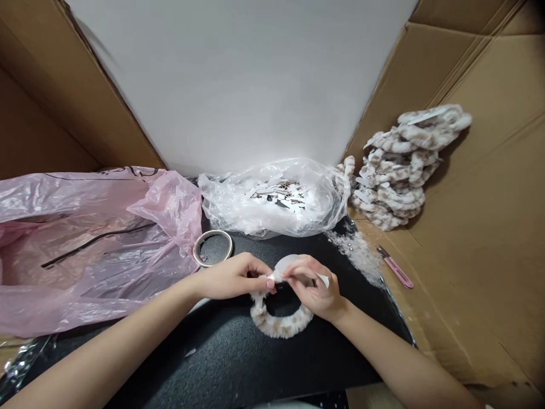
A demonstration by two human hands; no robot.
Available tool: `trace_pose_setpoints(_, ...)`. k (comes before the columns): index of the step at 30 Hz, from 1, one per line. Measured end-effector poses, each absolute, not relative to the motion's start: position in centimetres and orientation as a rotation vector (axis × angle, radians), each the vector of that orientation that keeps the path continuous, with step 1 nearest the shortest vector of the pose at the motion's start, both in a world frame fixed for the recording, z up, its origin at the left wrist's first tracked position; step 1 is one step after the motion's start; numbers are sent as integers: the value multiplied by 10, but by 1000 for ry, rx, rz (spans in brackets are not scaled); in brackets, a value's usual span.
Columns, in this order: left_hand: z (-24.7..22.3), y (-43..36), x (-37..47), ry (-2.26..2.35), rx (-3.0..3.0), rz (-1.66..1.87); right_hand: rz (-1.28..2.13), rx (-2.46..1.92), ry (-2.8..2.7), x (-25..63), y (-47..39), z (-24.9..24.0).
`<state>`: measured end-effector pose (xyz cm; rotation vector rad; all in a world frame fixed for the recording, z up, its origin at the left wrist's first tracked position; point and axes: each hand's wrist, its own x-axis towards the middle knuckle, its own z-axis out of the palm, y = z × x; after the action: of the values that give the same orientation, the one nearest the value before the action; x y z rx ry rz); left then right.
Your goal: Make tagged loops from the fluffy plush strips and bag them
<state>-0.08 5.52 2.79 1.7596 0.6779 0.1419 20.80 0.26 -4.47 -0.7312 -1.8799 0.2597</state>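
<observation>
A fluffy white-and-beige spotted headband [283, 326] forms a ring over the black work surface, close to me. My left hand [238, 277] pinches its far edge at the left between thumb and fingers. Just to the right, my right hand [319, 287] pinches the same far edge, fingers bent. A white rounded tag [288, 262] stands up behind the fingertips at this spot. A small white piece [324, 280] also sticks out by the right hand's curled fingers. The exact spot between the fingertips is partly hidden.
A roll of tape [212, 248] lies beyond my left hand. Behind is a clear bag [272, 218] with white tags. A pink plastic bag [106, 278] covers the left side. Several spotted headbands [392, 193] are piled right, near a pink cutter [398, 270]. Cardboard walls [481, 227] flank the surface.
</observation>
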Motion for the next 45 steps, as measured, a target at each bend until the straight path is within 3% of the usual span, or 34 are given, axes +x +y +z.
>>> trace_pose_setpoints(4,26,33,2,857,2097,356,344,-871,-1845,209,1,-35)
trace_pose_setpoints(11,14,19,10,1112,2395,554,584,-880,-1603,220,-13,25)
trace_pose_setpoints(15,15,17,11,1111,2178,630,1099,-757,-1742,213,-18,31)
trace_pose_setpoints(18,13,17,12,1021,1760,643,1304,-999,-1765,202,-17,25)
trace_pose_setpoints(25,-6,18,13,876,1145,646,1190,-1073,-1882,201,-10,9)
trace_pose_setpoints(45,-12,11,14,829,1177,668,1099,-1224,-1780,195,-7,2)
